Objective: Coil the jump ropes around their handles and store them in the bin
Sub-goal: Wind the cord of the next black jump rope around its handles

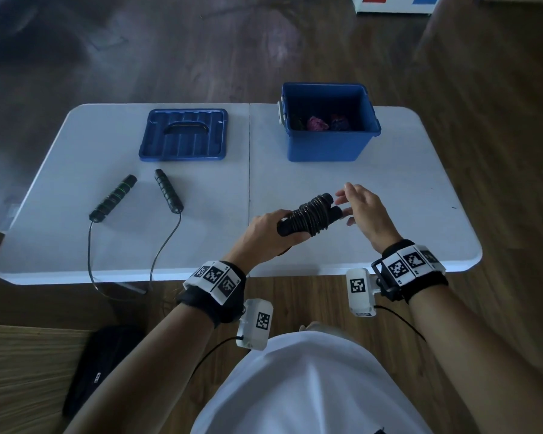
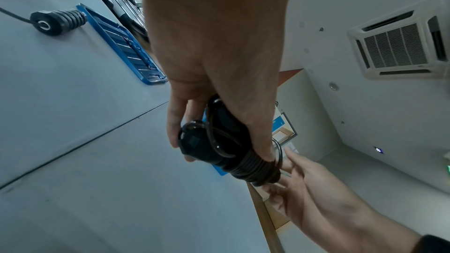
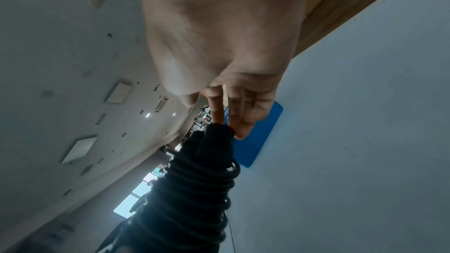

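Left hand (image 1: 265, 233) gripping coiled jump rope (image 1: 309, 216) above desk (image 1: 389, 189), right hand (image 1: 362, 211) fingers loose at its tip, blue bin (image 1: 328, 148) beyond.

No readable text, labels or numbers.

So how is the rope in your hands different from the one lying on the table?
The held jump rope has its cord wound around both handles, bundled together; the loose jump rope has handles apart and its cord hanging off the table edge. The left hand grips the first; nothing touches the second. Both have dark ribbed handles.
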